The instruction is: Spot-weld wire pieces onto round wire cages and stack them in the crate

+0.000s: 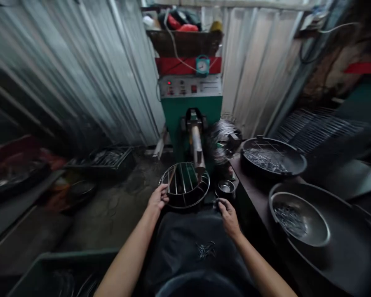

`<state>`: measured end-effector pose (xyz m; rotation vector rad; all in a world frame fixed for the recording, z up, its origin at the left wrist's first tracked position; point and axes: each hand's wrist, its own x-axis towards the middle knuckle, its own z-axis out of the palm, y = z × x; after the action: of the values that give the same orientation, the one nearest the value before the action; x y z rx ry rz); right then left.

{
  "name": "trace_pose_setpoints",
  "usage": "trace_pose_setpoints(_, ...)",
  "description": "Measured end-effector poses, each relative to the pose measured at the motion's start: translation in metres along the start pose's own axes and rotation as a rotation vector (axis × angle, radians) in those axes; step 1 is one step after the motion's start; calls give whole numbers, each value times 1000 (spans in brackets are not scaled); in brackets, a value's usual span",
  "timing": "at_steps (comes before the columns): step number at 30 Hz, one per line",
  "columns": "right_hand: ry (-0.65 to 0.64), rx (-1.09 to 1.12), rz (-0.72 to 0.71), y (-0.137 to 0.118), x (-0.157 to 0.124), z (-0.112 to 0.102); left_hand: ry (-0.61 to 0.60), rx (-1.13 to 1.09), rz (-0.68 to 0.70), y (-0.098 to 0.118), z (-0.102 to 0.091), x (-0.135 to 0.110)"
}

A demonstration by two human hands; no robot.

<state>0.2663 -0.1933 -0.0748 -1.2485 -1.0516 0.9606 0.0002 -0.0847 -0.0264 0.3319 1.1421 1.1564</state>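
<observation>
A round wire rack (184,184) rests under the arm of a green welding machine (191,111). My left hand (158,197) grips the rack's left rim with curled fingers. My right hand (227,214) lies to the rack's lower right, fingers closed in a pinch near a small metal cup (225,187); what it holds is too small to make out. Several short wire pieces (205,250) lie on the dark cloth over my lap.
A dark table on the right carries a black pan of wire pieces (273,159) and a steel bowl (299,218) of them inside a large pan. A wire coil (224,138) sits beside the machine. Crates (106,159) stand on the floor at left, under corrugated metal walls.
</observation>
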Motion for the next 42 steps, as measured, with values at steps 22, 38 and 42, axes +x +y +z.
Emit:
trace_pose_setpoints(22, -181, -198, -9, -38, 43, 49, 78, -47, 294, -20, 31, -3)
trace_pose_setpoints(38, -179, -141, -20, -45, 50, 53, 89, -70, 247, -18, 32, 3)
trace_pose_setpoints(42, -181, -145, -20, -45, 53, 53, 111, -84, 254, -18, 33, 4)
